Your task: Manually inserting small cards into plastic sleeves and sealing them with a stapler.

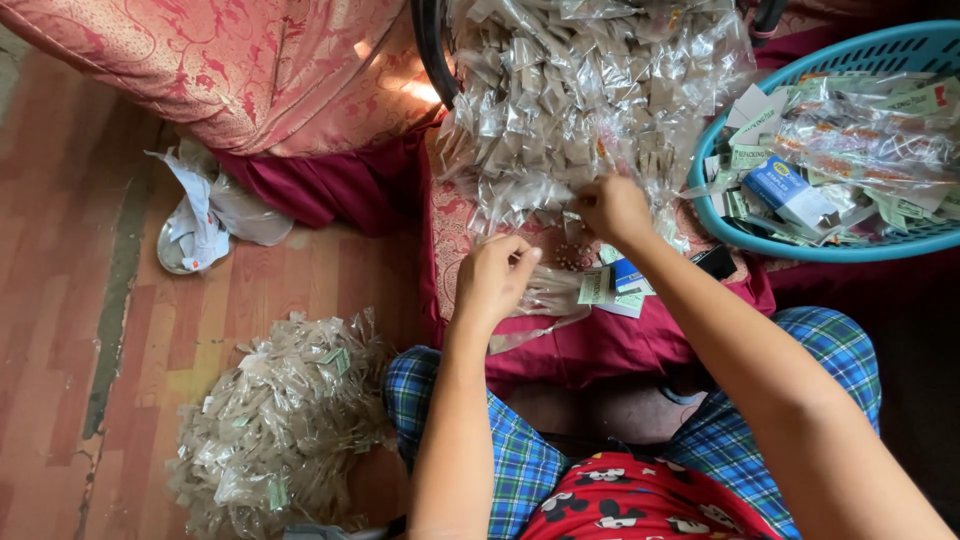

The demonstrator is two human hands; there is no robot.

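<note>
My left hand [492, 277] is closed on a clear plastic packet [553, 292] with a paper label, held low over a red cushion [600, 350]. My right hand [612, 208] reaches forward with fingers curled into the near edge of a big heap of small clear packets [580, 100]. Whether it grips one I cannot tell. A few loose labels and a blue-and-white card [628, 277] lie on the cushion between my hands.
A turquoise basket [800, 245] of labels, packets and a blue box sits at the right. A second pile of filled packets [280, 420] lies on the wooden floor at the left. Pink patterned bedding [250, 70] and white sandals [195, 235] are beyond it.
</note>
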